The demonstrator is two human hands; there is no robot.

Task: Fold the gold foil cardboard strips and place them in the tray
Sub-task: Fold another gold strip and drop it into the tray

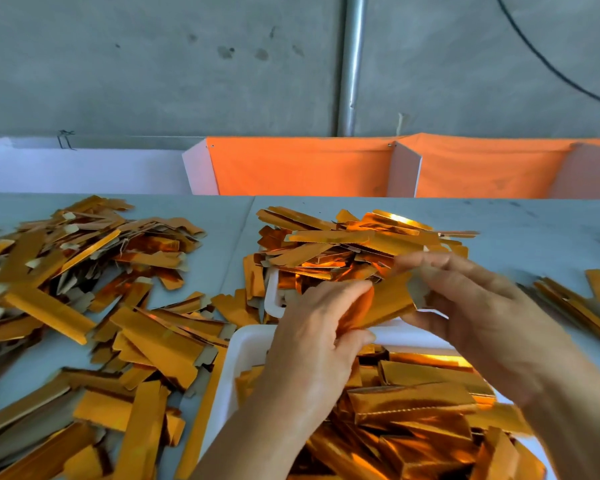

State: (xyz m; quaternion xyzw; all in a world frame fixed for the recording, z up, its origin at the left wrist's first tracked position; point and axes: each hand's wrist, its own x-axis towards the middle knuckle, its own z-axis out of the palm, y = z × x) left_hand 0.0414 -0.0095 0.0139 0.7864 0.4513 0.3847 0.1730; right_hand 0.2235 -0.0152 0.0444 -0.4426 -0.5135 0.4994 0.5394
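Strip: one gold foil strip [390,299] held above the near white tray [243,344], between both hands.
Left hand [321,327]: fingers curled round the strip's left end.
Right hand [465,306]: pinches the right end; motion blur hides finer detail.
Step, as judged: mid-fold. Best to bend along the crease, press it flat, then drop it in.
Materials: glossy foil face, dull brown card back, notched ends.
Loose pile [84,289]: unfolded strips, left on the table.
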